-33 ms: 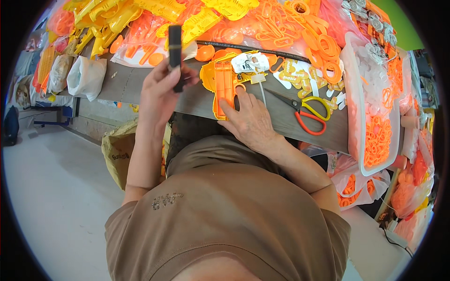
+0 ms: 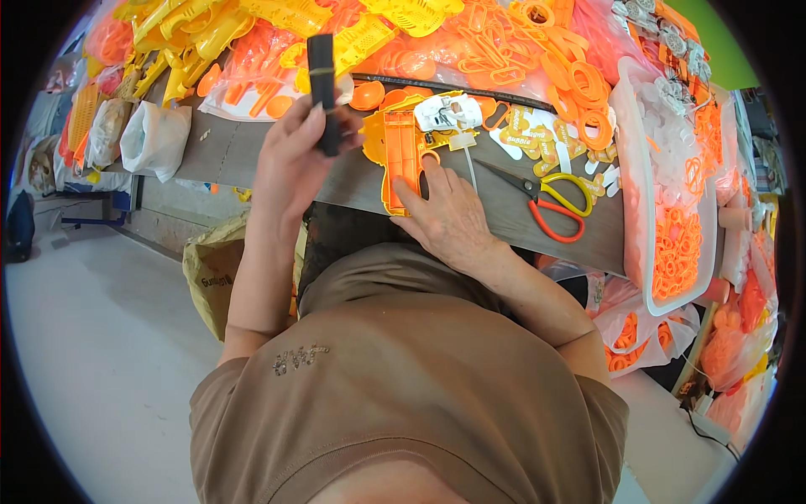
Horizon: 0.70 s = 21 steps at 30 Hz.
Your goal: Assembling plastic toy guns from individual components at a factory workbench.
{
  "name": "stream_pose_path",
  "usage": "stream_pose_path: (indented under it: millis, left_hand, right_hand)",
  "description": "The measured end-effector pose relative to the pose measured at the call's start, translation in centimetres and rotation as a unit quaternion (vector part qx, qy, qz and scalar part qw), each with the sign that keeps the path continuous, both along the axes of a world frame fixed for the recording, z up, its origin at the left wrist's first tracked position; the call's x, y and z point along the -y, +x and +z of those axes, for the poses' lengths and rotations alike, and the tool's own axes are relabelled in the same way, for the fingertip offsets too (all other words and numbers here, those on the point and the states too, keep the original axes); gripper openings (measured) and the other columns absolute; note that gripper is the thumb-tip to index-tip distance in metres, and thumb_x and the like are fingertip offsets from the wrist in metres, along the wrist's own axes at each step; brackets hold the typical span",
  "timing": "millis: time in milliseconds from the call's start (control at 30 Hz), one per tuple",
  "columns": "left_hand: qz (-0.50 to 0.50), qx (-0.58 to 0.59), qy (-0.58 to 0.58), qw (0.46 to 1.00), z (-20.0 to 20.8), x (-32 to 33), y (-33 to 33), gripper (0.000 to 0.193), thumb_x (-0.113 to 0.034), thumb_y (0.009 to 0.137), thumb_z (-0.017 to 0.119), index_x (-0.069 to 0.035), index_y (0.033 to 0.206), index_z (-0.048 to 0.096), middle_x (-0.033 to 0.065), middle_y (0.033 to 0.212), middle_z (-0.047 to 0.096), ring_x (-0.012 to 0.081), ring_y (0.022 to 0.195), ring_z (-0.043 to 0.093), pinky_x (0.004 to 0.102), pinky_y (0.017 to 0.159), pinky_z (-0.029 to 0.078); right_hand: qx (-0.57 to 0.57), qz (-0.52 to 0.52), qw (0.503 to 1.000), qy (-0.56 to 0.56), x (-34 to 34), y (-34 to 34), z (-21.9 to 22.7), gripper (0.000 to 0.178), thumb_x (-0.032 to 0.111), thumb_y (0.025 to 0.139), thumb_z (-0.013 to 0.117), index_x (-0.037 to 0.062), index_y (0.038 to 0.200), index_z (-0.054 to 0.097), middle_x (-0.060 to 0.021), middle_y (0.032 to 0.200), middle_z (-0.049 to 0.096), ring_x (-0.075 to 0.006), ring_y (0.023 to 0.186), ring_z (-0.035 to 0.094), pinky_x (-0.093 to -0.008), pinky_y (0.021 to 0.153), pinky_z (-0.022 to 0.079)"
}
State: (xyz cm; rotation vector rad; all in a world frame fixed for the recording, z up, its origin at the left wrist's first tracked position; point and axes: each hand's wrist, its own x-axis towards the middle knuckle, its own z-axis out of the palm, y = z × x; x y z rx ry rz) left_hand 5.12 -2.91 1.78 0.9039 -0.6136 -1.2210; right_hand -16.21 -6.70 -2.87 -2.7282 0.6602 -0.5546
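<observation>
My left hand (image 2: pixel 288 160) is raised over the table and closed around a bundle of flat black strips (image 2: pixel 321 71), held upright with a thin band across it. To its right, a yellow and orange plastic toy housing half (image 2: pixel 402 139) lies on the table. My right hand (image 2: pixel 453 217) grips the near right edge of this housing with bent fingers and thumb. At the housing's upper right sits a white part (image 2: pixel 447 112) with small dark pieces below it. A thin translucent stem (image 2: pixel 470 164) points down beside my right fingers.
Scissors with red and yellow handles (image 2: pixel 558 220) lie right of my right hand. A long black rod (image 2: pixel 453 86) crosses behind the housing. Yellow shells (image 2: pixel 311 17) and orange parts are heaped at the back. A white tub (image 2: pixel 635 227) of small orange pieces stands right; a paper bag (image 2: pixel 210 281) stands below left.
My left hand has shifted slightly to the right and up with the black strips. My right hand and the housing stay where they were.
</observation>
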Motion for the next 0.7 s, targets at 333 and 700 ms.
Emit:
stream_pose_path:
  millis: [333,700]
  left_hand:
    - [-0.005,0.067,-0.075,0.995,-1.8,6.1,-1.0,0.032,-0.003,0.084,0.058,0.003,0.112,0.042,0.0162,0.098,0.062,0.0284,0.096,0.062,0.0392,0.087,0.048]
    - [0.040,0.179,-0.049,0.982,-2.4,6.3,-1.6,0.034,0.001,0.082,0.061,0.001,0.109,0.041,0.0118,0.095,0.060,0.0223,0.088,0.063,0.0328,0.081,0.051]
  right_hand:
    - [0.034,0.019,0.999,0.000,0.7,-0.1,-0.2,0.049,0.027,0.071,0.071,0.0081,0.113,0.055,-0.0231,0.111,0.043,-0.0291,0.082,0.052,-0.0362,0.064,0.042]
    - [0.056,0.011,0.998,0.009,0.7,-0.1,-0.5,0.048,0.027,0.069,0.072,0.0098,0.112,0.057,-0.0213,0.112,0.043,-0.0276,0.080,0.053,-0.0351,0.064,0.040]
